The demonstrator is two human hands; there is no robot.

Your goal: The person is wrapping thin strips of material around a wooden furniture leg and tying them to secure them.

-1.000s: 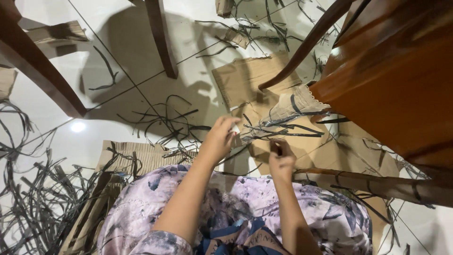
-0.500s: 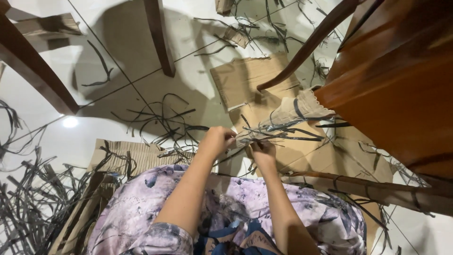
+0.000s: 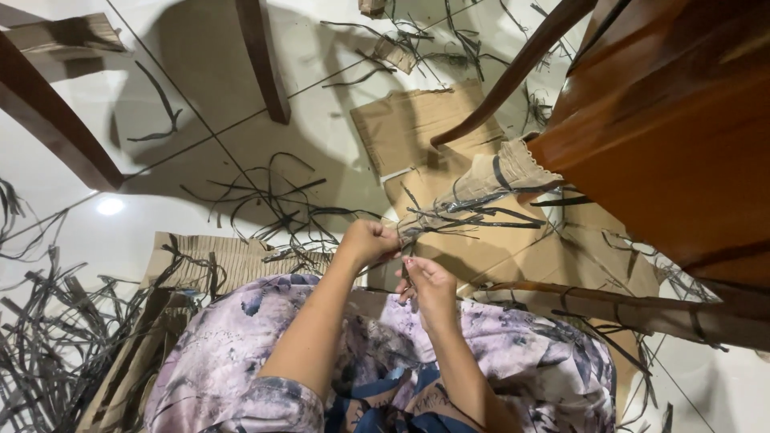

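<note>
- Where the view starts at the far left: a heap of dark strips (image 3: 40, 353) spread over the pale tiled floor (image 3: 104, 232), with a dark wooden chair leg (image 3: 56, 128) slanting above it.
- Just right of the heap: a ribbed cardboard sheet (image 3: 216, 261) flat on the floor, partly under the flowered purple garment (image 3: 265, 353) over the lap.
- Above, near the middle: a second chair leg (image 3: 261, 60) and more loose strips (image 3: 273, 200) scattered on the tiles.
- At centre: left hand (image 3: 370, 240) closed in a fist, gripping the near end of a bundle of dark strips (image 3: 465, 215) that runs up and right.
- Just below and right of it: right hand (image 3: 429, 285), fingers curled shut, pinching a single thin strip (image 3: 405, 277); close to the left hand, whether touching cannot be told.
- Beyond the hands: flat brown cardboard pieces (image 3: 417, 128) on the floor beneath the bundle.
- At the bundle's far end: a pale woven piece (image 3: 505, 172) with a dark band, lying against a reddish wooden furniture panel (image 3: 674, 136).
- Lower right: a wooden rail (image 3: 626, 309) wrapped with a few strips.
</note>
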